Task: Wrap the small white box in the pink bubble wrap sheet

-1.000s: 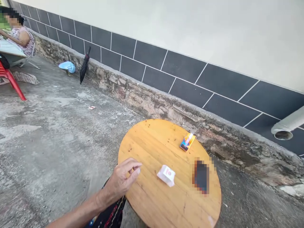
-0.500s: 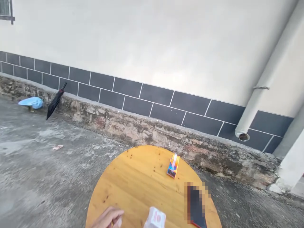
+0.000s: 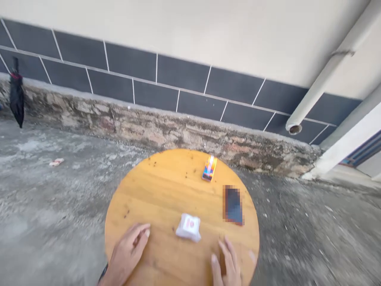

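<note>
A small white package in clear wrap (image 3: 189, 227), with a reddish print on top, lies on the round wooden table (image 3: 154, 190). To its left my left hand (image 3: 127, 248) rests at the table, fingers curled and thumb tip close to the index finger, with nothing visible in the grip. My right hand (image 3: 226, 264) is low on the right side of the package, fingers and thumb apart, holding nothing. Neither hand touches the package. Toward the far edge stands a small tape dispenser (image 3: 210, 169) in orange, yellow and blue.
A dark phone-like slab (image 3: 233, 204), partly pixelated, lies on the table's right side. Behind runs a stone ledge (image 3: 143, 129) under dark wall tiles. A drainpipe (image 3: 315, 87) comes down at the right. A folded black umbrella (image 3: 17, 97) leans at the far left.
The view has tilted down and shifted, so more of the table shows. My right hand has come into view. My left hand shows more fully, and the package is now wholly visible.
</note>
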Demonstrator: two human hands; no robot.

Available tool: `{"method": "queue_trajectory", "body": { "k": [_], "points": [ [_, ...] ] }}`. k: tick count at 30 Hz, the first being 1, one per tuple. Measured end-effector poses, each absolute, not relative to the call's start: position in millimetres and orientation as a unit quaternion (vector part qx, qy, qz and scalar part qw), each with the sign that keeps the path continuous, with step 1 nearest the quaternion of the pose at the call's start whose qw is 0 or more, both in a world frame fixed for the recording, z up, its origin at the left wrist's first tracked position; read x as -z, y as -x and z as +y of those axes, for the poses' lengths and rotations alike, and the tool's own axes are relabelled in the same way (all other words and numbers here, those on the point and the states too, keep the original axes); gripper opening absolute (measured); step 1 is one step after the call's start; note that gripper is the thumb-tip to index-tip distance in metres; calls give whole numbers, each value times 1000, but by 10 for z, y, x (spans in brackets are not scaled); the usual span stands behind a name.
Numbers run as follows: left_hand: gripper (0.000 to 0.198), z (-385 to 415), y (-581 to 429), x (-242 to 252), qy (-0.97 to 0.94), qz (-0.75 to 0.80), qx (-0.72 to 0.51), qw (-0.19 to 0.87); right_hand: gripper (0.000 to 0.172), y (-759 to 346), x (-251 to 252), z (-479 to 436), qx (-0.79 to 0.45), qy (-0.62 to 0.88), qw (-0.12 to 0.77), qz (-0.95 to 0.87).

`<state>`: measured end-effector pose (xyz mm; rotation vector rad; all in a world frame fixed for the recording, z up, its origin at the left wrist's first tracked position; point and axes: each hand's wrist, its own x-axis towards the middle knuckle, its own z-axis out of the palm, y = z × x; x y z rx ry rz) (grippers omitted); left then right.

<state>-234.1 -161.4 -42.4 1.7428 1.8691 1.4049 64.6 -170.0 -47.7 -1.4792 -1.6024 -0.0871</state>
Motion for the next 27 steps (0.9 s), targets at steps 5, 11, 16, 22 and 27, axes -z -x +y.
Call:
{"method": "queue_trajectory", "body": {
  "k": [5,11,16,22,27],
  "points": [
    [26,-1636,2383,385,-586,656,-452,146,35,-633,462,-1788,-98,625,411,-656],
    [24,-1641,2370,361,-573,669,-442,167,32,-592,374,-1794,-135,619,420,-650],
    [24,-1653,2385,364,-590,652,-446,166,31,-632,442,-1820,-120,625,426,-643],
    [24,-1579,2415,537,-591,636,-478,133,30,-645,770,-1693,-42,615,496,-611],
    [25,-1628,2402,481,-585,655,-455,150,32,-665,704,-1727,-61,618,456,-637]
  ]
}}
